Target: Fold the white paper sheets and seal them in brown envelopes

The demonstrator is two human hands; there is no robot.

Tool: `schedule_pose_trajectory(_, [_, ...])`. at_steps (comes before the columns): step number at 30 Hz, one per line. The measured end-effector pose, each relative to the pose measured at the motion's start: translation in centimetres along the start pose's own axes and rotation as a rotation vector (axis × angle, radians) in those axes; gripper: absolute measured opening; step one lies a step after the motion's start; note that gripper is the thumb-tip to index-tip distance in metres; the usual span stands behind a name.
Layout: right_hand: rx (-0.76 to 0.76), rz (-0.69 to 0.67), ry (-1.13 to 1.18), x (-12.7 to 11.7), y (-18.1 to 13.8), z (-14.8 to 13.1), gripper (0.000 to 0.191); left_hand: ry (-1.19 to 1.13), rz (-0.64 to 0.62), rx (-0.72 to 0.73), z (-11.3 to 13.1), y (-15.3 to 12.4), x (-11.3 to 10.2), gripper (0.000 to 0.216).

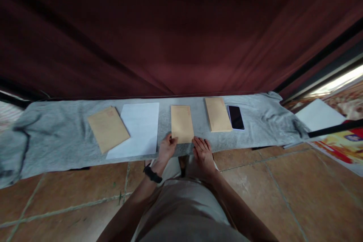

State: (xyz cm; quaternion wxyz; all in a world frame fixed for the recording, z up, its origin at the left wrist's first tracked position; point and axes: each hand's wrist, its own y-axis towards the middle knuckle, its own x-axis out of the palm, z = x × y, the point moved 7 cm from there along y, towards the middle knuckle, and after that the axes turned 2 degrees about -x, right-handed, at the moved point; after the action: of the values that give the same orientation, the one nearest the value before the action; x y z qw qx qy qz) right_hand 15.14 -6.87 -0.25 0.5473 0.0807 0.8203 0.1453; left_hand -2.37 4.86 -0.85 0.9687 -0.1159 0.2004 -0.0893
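Note:
A narrow brown envelope (182, 123) lies in the middle of a grey cloth (42, 136) spread on the floor. My left hand (167, 147), with a black watch on its wrist, pinches the envelope's near left corner. My right hand (202, 151) rests flat, fingers stretched out, on the cloth just right of the envelope's near right corner. A white sheet of paper (137, 128) lies to the left, with a wider brown envelope (108, 128) overlapping its left edge. Another brown envelope (217, 114) lies to the right.
A black phone (236, 117) lies beside the right envelope. A dark red curtain (181, 34) hangs behind the cloth. Brown floor tiles (70, 193) run along the near side. A white sheet (319, 115) and a colourful printed mat (344, 147) lie at the far right.

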Motion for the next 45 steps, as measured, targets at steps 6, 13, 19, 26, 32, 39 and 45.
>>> schedule_pose_trajectory(6, [-0.009,0.019,-0.002,-0.1,0.6,-0.4,0.047,-0.057,0.044,-0.022,0.4,-0.1,0.2,0.005])
schedule_pose_trajectory(13, [0.033,0.053,-0.052,0.2,2.7,-1.7,0.048,-0.294,-0.035,-0.038,1.8,-1.4,1.9,0.02])
schedule_pose_trajectory(19, [0.104,0.095,0.053,-2.2,4.4,-0.8,0.04,-0.494,-0.126,0.009,4.1,-2.7,2.3,0.043])
schedule_pose_trajectory(26, [0.557,0.436,0.8,-6.3,4.0,3.9,0.038,-0.558,-0.152,-0.126,2.9,-4.0,3.2,0.059])
schedule_pose_trajectory(32, [0.76,0.351,1.378,-2.2,2.8,1.5,0.035,-0.703,-0.291,-0.104,4.2,-5.0,6.3,0.047])
schedule_pose_trajectory(39, [0.927,0.296,1.451,1.1,1.1,1.4,0.042,-0.621,-0.272,-0.15,1.6,-4.2,5.7,0.034])
schedule_pose_trajectory(45, [1.057,0.293,1.397,1.6,0.6,4.0,0.055,-0.509,-0.332,-0.202,0.6,-3.5,4.5,0.028])
